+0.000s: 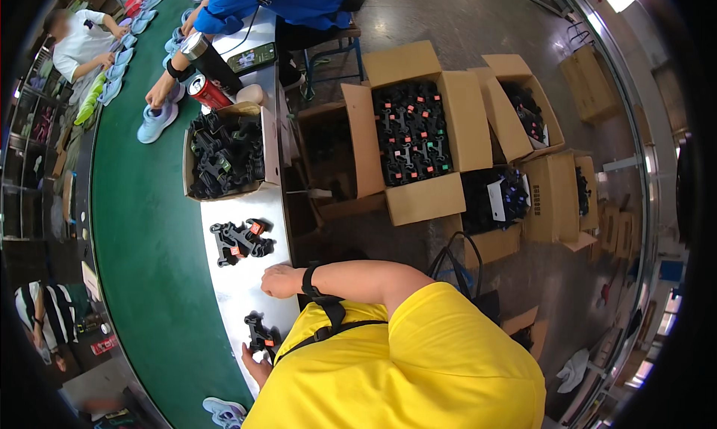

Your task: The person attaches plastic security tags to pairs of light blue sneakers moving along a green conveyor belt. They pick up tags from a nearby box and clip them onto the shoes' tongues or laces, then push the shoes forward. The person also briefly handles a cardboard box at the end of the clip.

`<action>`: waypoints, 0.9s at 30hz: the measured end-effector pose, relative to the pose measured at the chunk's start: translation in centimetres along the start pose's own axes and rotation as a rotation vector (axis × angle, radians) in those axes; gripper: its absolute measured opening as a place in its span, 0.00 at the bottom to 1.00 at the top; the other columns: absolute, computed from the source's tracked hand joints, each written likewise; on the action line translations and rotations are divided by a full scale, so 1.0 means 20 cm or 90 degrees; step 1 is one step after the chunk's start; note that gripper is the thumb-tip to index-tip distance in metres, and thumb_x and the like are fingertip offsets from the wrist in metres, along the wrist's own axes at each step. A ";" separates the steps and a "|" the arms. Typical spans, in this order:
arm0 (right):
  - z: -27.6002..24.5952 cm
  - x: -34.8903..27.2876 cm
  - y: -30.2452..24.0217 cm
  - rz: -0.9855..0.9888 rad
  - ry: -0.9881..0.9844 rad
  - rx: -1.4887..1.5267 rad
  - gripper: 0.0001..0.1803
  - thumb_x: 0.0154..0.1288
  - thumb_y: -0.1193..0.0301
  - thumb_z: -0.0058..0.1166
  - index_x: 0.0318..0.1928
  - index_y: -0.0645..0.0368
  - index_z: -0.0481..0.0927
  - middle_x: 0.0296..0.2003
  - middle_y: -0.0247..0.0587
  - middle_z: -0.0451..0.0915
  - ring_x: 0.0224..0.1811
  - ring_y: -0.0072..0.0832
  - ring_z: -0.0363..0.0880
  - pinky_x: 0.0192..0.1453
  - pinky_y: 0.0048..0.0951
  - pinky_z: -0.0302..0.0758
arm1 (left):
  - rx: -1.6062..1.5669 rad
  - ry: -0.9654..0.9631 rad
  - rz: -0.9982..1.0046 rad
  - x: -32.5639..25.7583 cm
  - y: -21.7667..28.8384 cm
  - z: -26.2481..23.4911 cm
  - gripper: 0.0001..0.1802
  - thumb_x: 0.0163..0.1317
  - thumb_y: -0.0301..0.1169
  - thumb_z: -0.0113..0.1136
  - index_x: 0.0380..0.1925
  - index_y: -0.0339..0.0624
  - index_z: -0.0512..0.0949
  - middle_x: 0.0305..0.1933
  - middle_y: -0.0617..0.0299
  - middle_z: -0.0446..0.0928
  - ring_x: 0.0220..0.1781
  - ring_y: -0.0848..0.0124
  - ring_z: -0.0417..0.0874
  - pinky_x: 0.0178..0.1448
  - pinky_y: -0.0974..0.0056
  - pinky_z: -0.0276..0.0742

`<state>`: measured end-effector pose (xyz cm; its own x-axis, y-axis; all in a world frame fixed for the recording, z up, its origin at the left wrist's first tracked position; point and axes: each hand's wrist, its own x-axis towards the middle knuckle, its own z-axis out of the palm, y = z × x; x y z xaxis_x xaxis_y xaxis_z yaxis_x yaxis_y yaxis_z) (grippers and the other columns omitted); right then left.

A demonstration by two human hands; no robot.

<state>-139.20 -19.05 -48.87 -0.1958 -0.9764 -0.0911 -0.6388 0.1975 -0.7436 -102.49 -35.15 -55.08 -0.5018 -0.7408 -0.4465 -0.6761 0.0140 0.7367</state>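
My left hand (256, 365) is low in the view at the metal ledge (228, 298), its fingers around the near end of a black plastic hanger (258, 330) with an orange tag. My right hand (282, 281) is curled at the ledge's edge, a dark band on its wrist; whatever its fingers may hold is hidden. Just beyond it, several similar black hangers (240, 242) with orange tags lie in a small group on the ledge. Farther up stands an open carton (190, 160) heaped with black hangers.
A green conveyor belt (142, 227) runs along the ledge, carrying light blue shoes (158, 121). A red can (207, 91), a dark flask (213, 63) and a phone (252, 58) stand or lie past the carton. Open cartons (426, 197) of hangers fill the floor to the right. Co-workers sit nearby.
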 end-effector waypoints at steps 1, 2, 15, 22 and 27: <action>0.00 0.00 0.00 0.005 0.000 -0.003 0.05 0.46 0.75 0.52 0.22 0.53 0.81 0.29 0.41 0.81 0.39 0.42 0.78 0.44 0.40 0.74 | 0.017 -0.014 0.002 0.02 0.00 0.00 0.45 0.38 0.08 0.46 0.64 0.36 0.60 0.51 0.50 0.69 0.56 0.55 0.71 0.63 0.56 0.63; 0.01 0.00 0.00 0.010 0.001 -0.005 0.05 0.46 0.75 0.52 0.22 0.53 0.81 0.29 0.41 0.82 0.39 0.42 0.78 0.44 0.40 0.75 | 0.033 -0.015 0.007 0.02 -0.01 -0.01 0.44 0.38 0.08 0.46 0.64 0.36 0.60 0.50 0.50 0.69 0.55 0.55 0.71 0.62 0.56 0.63; 0.01 0.00 0.00 0.027 0.004 0.010 0.06 0.47 0.74 0.51 0.24 0.52 0.82 0.30 0.40 0.82 0.40 0.41 0.79 0.44 0.40 0.75 | 0.014 -0.006 -0.023 0.07 -0.06 -0.02 0.43 0.39 0.09 0.51 0.63 0.35 0.61 0.46 0.49 0.69 0.50 0.54 0.72 0.58 0.55 0.65; 0.03 0.02 0.01 0.034 -0.026 -0.010 0.06 0.48 0.74 0.51 0.23 0.52 0.82 0.30 0.40 0.82 0.40 0.41 0.79 0.44 0.39 0.75 | 0.178 0.021 0.073 -0.15 0.41 0.06 0.42 0.39 0.08 0.48 0.62 0.34 0.61 0.46 0.49 0.69 0.51 0.54 0.72 0.58 0.55 0.65; 0.02 0.03 0.01 0.026 -0.024 -0.009 0.06 0.48 0.74 0.51 0.24 0.52 0.82 0.30 0.40 0.82 0.40 0.41 0.79 0.45 0.39 0.75 | 0.228 0.033 0.096 -0.17 0.44 0.06 0.43 0.39 0.08 0.47 0.63 0.34 0.60 0.47 0.48 0.68 0.52 0.54 0.72 0.60 0.55 0.64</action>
<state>-139.14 -19.55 -49.33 -0.1940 -0.9699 -0.1472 -0.6413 0.2389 -0.7291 -107.47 -31.65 -47.66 -0.5883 -0.7450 -0.3144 -0.7468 0.3514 0.5645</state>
